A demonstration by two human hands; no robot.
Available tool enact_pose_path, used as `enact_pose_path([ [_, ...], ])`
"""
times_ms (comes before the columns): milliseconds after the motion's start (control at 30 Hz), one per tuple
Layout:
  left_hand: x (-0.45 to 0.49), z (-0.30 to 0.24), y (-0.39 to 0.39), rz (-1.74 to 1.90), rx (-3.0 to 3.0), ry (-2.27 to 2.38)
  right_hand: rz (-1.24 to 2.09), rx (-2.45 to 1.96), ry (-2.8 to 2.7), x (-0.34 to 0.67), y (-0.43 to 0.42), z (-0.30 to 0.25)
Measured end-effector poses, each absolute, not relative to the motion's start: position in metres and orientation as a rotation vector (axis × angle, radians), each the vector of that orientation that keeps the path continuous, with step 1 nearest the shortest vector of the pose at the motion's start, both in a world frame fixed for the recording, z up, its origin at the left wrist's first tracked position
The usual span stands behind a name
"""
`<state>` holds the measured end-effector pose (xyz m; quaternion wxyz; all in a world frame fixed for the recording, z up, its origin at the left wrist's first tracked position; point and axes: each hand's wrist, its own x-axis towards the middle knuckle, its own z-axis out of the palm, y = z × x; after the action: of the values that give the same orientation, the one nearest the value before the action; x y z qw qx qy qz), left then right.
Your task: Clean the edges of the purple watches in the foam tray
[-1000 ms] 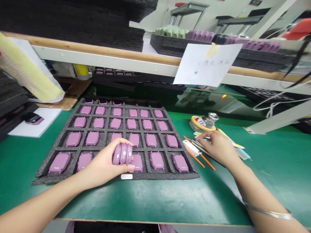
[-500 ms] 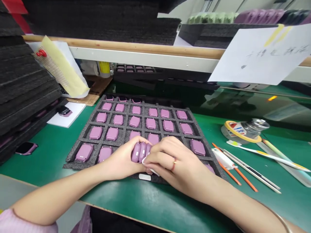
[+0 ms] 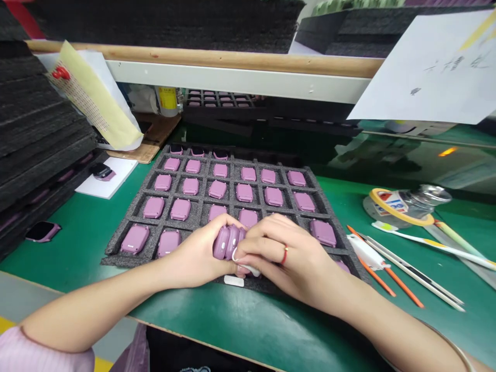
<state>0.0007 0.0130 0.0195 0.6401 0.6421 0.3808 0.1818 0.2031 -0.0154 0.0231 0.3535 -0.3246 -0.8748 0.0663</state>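
Note:
My left hand (image 3: 197,253) is closed round a stack of purple watch cases (image 3: 228,241), held on edge over the front row of a black foam tray (image 3: 116,247). My right hand (image 3: 284,256) meets them from the right, its fingers pinched on the stack together with a small white piece (image 3: 248,268). A ring sits on one right finger. The tray's cells hold several purple cases lying flat (image 3: 180,208). A white label (image 3: 233,281) is stuck on the tray's front edge.
Right of the tray lie orange and white sticks (image 3: 391,274), a tape roll (image 3: 391,204) and a metal knob (image 3: 430,196). Black foam sheets (image 3: 34,144) stack at the left, with a dark watch (image 3: 41,231) on the green mat. A shelf with a paper note (image 3: 430,77) hangs overhead.
One second ago my right hand rested by the sticks at the right; it has come across to join the left hand on the purple cases. The camera view shifted left and closer.

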Motion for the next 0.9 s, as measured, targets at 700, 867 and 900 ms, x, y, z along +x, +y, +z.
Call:
enact_pose_path([
  [700, 0.000, 0.017, 0.017, 0.372, 1.404, 0.844, 0.117, -0.922, -2.256, 0.217, -0.013, 0.028],
  [867, 0.001, 0.019, 0.017, 0.399, 1.426, 0.863, 0.056, -0.891, -2.350, 0.206, -0.020, 0.036],
  [900, 0.001, 0.019, 0.017, 0.389, 1.434, 0.871, -0.024, -0.928, -2.356, 0.207, -0.019, 0.037],
])
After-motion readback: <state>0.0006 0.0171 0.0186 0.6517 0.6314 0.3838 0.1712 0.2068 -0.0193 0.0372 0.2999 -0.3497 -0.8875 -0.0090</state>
